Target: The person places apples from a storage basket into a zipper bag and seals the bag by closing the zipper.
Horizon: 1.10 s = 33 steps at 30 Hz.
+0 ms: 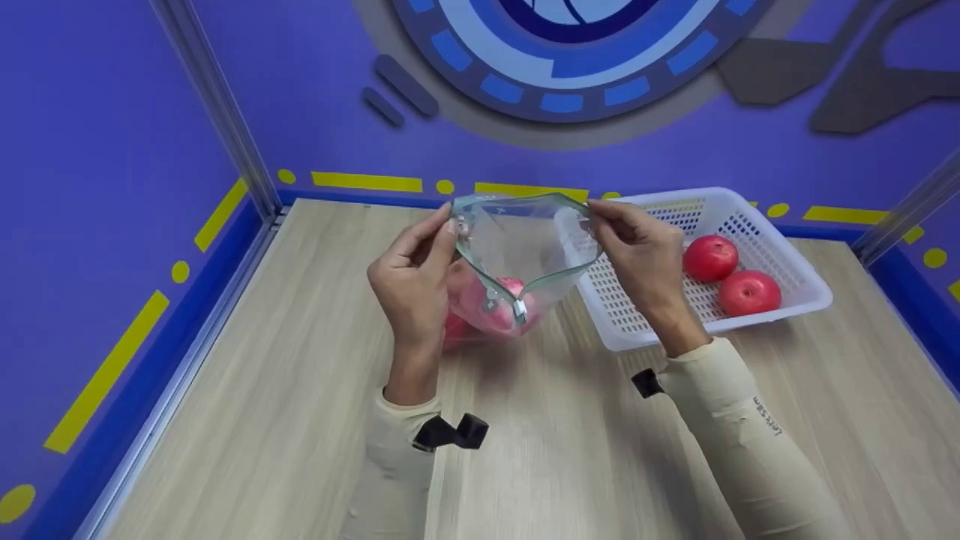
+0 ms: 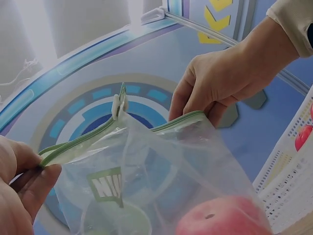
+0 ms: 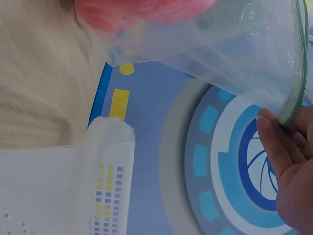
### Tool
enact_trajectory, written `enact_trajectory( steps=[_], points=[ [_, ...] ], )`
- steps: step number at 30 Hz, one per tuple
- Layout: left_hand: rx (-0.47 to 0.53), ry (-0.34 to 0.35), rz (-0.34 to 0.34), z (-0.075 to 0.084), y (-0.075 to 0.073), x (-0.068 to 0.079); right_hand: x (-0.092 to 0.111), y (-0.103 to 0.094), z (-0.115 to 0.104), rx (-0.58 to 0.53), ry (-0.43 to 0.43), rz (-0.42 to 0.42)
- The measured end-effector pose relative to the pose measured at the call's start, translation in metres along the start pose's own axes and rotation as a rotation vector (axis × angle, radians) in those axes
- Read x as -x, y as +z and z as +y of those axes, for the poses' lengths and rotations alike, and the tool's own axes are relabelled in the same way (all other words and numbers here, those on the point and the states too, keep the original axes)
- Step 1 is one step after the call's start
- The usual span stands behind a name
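Note:
A clear zip bag (image 1: pixel 517 240) with a green zip edge and a white slider (image 1: pixel 520 309) is held up between both hands, its mouth spread wide. My left hand (image 1: pixel 415 281) pinches the left end of the zip edge between thumb and fingers. At the opposite end, my right hand (image 1: pixel 641 251) pinches the same edge. Red, round fruit shows through the plastic low in the bag; one piece, a red apple-like fruit (image 2: pixel 222 218), appears in the left wrist view. Green printing (image 2: pixel 106 185) marks the bag's side.
To the right stands a white perforated basket (image 1: pixel 814 289), holding two red round fruits (image 1: pixel 750 293). The wooden tabletop (image 1: pixel 285 390) ends at blue panels behind and at the left. Metal posts (image 1: pixel 225 105) rise at the corners.

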State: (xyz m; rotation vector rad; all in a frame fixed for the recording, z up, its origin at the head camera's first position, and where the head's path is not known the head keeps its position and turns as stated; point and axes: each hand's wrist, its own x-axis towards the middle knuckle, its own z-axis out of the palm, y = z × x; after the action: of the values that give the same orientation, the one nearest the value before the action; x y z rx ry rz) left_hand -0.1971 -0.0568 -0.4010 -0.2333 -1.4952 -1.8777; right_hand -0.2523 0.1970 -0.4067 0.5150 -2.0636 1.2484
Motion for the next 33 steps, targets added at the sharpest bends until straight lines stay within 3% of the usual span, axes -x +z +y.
enact_trajectory(
  steps=[8,11,23,33],
  points=[
    [0.025,-0.156,-0.168,-0.009,0.011,0.007,0.009,-0.004,0.017,0.068,0.08,-0.09],
    [0.027,-0.18,-0.202,-0.012,0.015,0.01,0.01,-0.008,0.024,0.09,0.1,-0.105],
    [0.01,-0.229,-0.222,-0.016,0.022,0.016,0.015,-0.033,0.048,0.129,0.018,-0.154],
    [-0.007,-0.215,-0.231,-0.013,0.023,0.016,0.018,-0.067,0.079,0.255,0.17,-0.127]
  ],
)
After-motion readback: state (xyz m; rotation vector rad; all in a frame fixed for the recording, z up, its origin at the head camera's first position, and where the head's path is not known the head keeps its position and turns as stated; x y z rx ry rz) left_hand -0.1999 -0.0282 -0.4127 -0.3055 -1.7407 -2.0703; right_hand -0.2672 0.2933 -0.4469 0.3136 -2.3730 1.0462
